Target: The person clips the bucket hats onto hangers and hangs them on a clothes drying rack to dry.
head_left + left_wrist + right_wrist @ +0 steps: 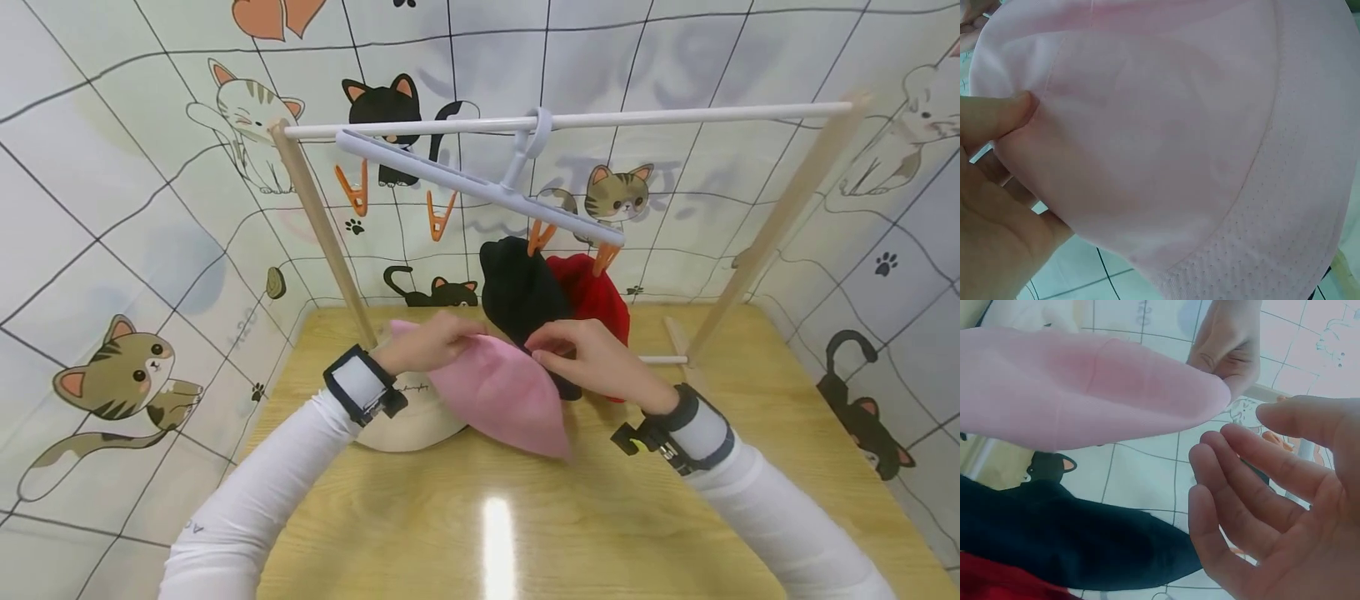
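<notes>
A pink bucket hat (pixel 498 387) hangs from my left hand (pixel 435 340), which pinches its crown between thumb and fingers. In the left wrist view the thumb presses into the fabric of the pink hat (pixel 1160 137) near a seam, and its stitched brim spreads to the right. My right hand (pixel 581 354) is beside the pink hat's other edge, with nothing between its fingers. The right wrist view shows this right hand (pixel 1266 494) with thumb and fingers apart, close to the tip of the pink hat (pixel 1116 387).
A lavender hanger (pixel 480 190) hangs on a white rod (pixel 675 117) with several orange clips (pixel 438 218). Two clips at its right hold a black hat (pixel 521 287) and a red hat (pixel 600 292). A cream hat (pixel 408 425) lies on the wooden table (pixel 420 517) behind the pink one.
</notes>
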`<act>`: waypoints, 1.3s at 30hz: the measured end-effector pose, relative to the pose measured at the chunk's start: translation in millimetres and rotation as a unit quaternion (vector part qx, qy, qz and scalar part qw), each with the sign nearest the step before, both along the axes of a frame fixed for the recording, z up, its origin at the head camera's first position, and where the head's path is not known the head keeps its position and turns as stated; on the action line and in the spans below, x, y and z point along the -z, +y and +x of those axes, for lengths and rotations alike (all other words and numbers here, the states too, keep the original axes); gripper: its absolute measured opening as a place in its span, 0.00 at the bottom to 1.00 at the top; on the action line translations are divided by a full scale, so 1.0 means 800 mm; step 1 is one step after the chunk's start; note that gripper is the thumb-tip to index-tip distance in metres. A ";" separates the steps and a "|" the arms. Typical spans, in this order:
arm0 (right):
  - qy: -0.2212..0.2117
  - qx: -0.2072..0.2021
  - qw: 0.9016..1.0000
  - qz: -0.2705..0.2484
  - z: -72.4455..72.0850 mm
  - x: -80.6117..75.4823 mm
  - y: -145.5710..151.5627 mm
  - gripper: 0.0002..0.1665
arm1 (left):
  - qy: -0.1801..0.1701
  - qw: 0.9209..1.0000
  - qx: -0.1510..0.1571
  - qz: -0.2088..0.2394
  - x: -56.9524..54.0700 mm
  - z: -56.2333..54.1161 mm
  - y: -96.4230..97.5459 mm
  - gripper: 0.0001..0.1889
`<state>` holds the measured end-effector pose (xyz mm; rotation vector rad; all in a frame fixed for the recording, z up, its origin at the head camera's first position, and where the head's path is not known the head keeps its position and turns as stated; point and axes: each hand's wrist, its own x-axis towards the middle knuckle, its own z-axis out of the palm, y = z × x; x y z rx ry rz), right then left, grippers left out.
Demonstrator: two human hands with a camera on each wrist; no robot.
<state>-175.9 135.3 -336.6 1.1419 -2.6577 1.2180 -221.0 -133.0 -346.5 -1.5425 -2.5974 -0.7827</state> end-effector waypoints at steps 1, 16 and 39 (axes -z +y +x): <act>0.003 0.001 1.000 0.001 -0.002 -0.002 -0.003 0.11 | 0.001 1.000 0.000 0.002 -0.001 -0.001 -0.002 0.10; 0.016 0.005 0.999 0.036 -0.031 -0.030 -0.028 0.10 | -0.013 1.000 -0.019 -0.006 -0.021 -0.019 -0.017 0.07; 0.048 0.112 0.991 0.054 -0.071 -0.094 -0.094 0.15 | -0.028 0.998 -0.057 -0.031 -0.048 -0.034 -0.038 0.08</act>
